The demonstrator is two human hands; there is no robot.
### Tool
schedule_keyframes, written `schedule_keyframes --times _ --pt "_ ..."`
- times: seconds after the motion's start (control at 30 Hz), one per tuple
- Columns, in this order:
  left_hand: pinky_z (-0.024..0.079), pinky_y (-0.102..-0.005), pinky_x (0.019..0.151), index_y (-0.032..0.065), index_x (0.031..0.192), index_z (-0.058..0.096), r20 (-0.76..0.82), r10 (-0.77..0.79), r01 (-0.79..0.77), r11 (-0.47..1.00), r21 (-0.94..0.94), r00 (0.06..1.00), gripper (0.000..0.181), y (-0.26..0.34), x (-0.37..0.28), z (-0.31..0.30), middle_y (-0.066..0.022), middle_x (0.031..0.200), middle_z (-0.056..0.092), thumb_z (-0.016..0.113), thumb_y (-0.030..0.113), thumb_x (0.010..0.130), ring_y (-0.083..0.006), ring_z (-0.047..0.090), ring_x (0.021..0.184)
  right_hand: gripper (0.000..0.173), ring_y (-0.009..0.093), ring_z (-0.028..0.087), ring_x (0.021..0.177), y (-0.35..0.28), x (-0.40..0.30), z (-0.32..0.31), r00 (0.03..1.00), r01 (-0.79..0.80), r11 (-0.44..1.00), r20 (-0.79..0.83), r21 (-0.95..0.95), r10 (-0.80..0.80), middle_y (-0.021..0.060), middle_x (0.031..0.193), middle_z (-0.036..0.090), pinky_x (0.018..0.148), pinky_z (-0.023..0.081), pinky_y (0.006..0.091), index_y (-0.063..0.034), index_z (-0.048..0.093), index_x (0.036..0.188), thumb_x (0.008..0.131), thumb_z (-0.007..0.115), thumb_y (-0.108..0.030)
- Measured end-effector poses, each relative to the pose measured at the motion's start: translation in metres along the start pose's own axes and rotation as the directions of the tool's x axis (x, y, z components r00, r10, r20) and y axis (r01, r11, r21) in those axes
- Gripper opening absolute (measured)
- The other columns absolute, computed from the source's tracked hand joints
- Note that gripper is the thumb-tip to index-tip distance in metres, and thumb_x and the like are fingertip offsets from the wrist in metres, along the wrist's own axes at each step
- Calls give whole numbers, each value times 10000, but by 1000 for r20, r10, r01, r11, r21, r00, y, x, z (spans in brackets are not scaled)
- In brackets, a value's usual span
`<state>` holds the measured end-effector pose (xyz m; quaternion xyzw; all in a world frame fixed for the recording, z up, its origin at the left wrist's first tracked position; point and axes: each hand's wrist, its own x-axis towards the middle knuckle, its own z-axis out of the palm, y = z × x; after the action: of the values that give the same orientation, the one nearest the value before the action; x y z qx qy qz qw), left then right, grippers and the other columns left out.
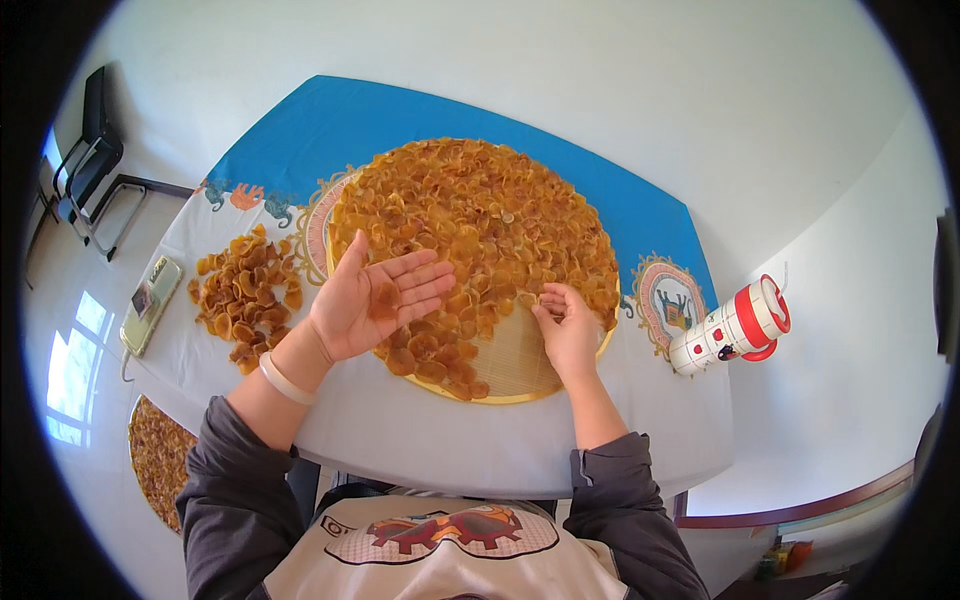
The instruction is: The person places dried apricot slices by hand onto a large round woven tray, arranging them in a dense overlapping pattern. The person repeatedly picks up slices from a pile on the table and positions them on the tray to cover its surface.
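My left hand (349, 311) is turned palm up over the left part of a round woven tray (519, 364), with a few thin amber dried slices (385, 301) lying on the palm. At the tray's front right, my right hand (568, 334) has thumb and fingertips pinched on a pale-edged slice (528, 300). Overlapping brown-orange slices (465, 202) cover most of the tray, and bare woven mesh shows below and left of my right hand. To the left of the tray, a loose pile of curled slices (251, 289) sits on the tablecloth.
A phone in a clear case (152, 306) lies at the table's left edge, a cable attached. On the right is a white and red tumbler (727, 330) with a straw. Another slice-covered tray (160, 457) is low at left. A black chair (96, 161) stands by the wall.
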<state>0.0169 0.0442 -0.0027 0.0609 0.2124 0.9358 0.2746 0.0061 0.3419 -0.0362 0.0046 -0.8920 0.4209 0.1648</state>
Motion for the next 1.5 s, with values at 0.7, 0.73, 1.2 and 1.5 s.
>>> schedule_keyframes --times 0.7,0.73,1.2,1.5 --pt "338 -432 1160 -64 1486 263 21 -25 25 999 -23 999 849 -3 1 -3 -256 1510 354 154 629 1009 -356 388 1396 341 178 683 869 11 4 4 998 66 998 4 23 -66 115 991 697 739 559 293 -16 632 1149 828 743 -43" --pt "336 -431 1161 -65 1487 262 27 -20 21 1000 -16 999 851 -2 2 -3 -257 1510 353 151 630 1008 -356 386 1397 340 179 683 869 11 6 4 998 68 998 2 10 -68 117 992 696 740 559 291 -15 632 1149 828 741 -41" --pt "328 -441 1160 -49 1504 226 26 -11 12 999 -36 1000 882 1 -1 -7 -253 1527 324 149 664 990 -355 366 1410 220 224 668 896 -71 -15 1 911 407 913 70 -1 -406 113 1035 679 736 540 325 -40 659 1100 884 691 -62" --pt "360 -418 1122 -32 1476 324 -88 -10 14 999 42 996 873 2 -5 -4 -164 1409 469 134 669 990 -271 463 1293 297 284 615 1047 -149 -3 46 573 768 624 284 142 -769 77 1112 681 888 503 387 -66 681 1101 815 658 9"
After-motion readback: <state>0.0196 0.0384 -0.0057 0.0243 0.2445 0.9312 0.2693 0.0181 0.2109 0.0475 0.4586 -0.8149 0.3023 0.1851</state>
